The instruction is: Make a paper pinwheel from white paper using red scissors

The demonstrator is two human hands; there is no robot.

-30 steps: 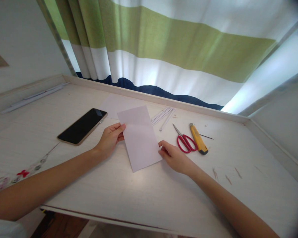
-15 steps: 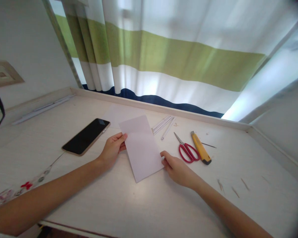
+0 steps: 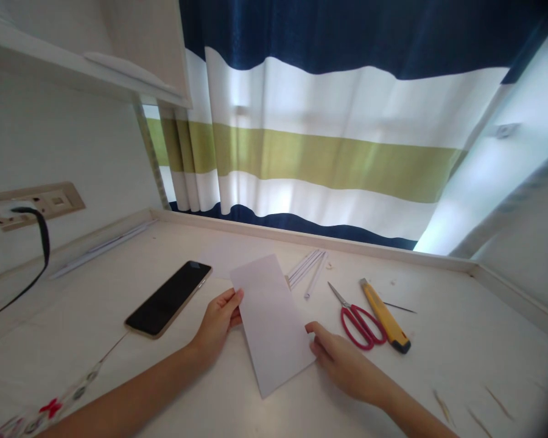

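A white sheet of paper [image 3: 270, 322] lies slanted on the pale desk [image 3: 438, 377]. My left hand [image 3: 219, 322] grips the paper's left edge, thumb on top and fingers curled under. On the other side, my right hand [image 3: 340, 360] pinches the lower right edge with bent fingers. Both forearms reach in from the bottom of the view.
A black phone [image 3: 168, 298] with a beaded strap [image 3: 68, 398] lies left of the paper. Right of it are red scissors [image 3: 358, 319] and a yellow utility knife [image 3: 386, 316]. Thin white sticks [image 3: 305, 271] lie behind. A striped curtain [image 3: 329, 158] hangs at the back; a wall socket [image 3: 31, 204] is left.
The view has tilted upward, so desk and hands sit lower in frame and more curtain, a shelf and the socket show. Hands keep the same hold on the paper.
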